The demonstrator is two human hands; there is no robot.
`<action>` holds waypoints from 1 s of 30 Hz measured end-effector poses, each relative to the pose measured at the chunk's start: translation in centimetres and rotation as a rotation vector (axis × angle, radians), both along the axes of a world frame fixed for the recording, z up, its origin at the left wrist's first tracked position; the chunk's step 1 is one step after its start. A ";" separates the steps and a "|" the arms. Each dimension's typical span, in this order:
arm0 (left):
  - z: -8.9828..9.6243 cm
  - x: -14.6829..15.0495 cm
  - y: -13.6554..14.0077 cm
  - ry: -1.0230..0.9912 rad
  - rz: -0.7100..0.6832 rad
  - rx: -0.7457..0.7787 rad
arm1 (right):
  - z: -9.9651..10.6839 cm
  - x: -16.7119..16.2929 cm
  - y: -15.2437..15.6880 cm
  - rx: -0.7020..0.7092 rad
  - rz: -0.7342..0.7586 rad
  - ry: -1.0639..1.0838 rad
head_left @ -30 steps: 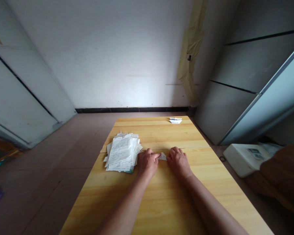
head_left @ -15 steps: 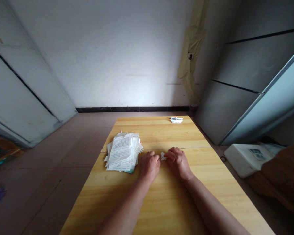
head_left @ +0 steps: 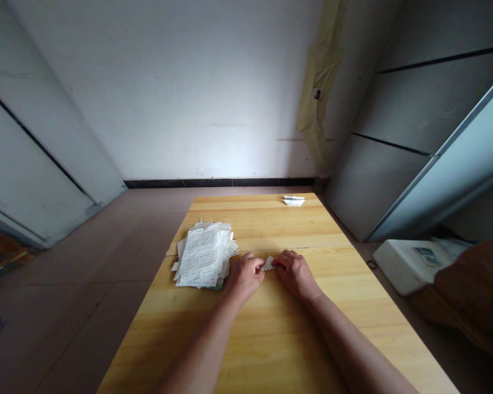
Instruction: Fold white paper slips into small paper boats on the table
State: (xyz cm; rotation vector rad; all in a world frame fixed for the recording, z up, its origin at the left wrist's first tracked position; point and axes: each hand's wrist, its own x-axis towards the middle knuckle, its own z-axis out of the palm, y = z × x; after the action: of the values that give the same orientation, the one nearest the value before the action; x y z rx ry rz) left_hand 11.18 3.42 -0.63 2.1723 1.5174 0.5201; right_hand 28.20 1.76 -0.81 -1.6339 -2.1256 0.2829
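Observation:
Between my two hands is a small folded piece of paper point(head_left: 268, 264), white with print on it. My left hand point(head_left: 246, 275) pinches its left end, thumb and fingers closed on it. At the other end, my right hand point(head_left: 296, 273) has its fingertips closed on the paper too. Fingers cover both ends, so the exact fold is partly hidden. Just left of my left hand lies an untidy stack of printed paper sheets point(head_left: 201, 254). A folded paper boat point(head_left: 294, 201) stands near the far right edge of the wooden table point(head_left: 263, 339).
A white foam box point(head_left: 402, 265) sits on the floor right of the table, beside a brown bundle point(head_left: 472, 284). Grey cabinet doors point(head_left: 390, 158) rise at the right. Beyond the table's far edge is a white wall point(head_left: 213, 98).
The folded paper shows a longer, flatter strip between my fingers than before. My left hand has turned slightly and shifted left. The camera view has moved a little.

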 end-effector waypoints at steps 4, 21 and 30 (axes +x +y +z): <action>-0.4 0.1 0.1 0.006 0.019 0.009 | -0.2 0.1 0.1 -0.013 0.007 0.022; 0.3 1.7 -0.7 0.218 0.151 0.031 | -0.2 -0.4 0.1 0.009 -0.037 0.037; 0.0 1.7 -0.8 0.162 0.172 0.079 | -0.1 -0.9 0.0 0.003 -0.083 -0.004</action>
State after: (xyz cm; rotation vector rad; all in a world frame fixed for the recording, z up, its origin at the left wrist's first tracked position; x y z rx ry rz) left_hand 12.91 2.63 -0.66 2.2000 1.8107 0.4762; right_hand 27.35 1.77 -0.94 -1.7169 -2.0534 0.2504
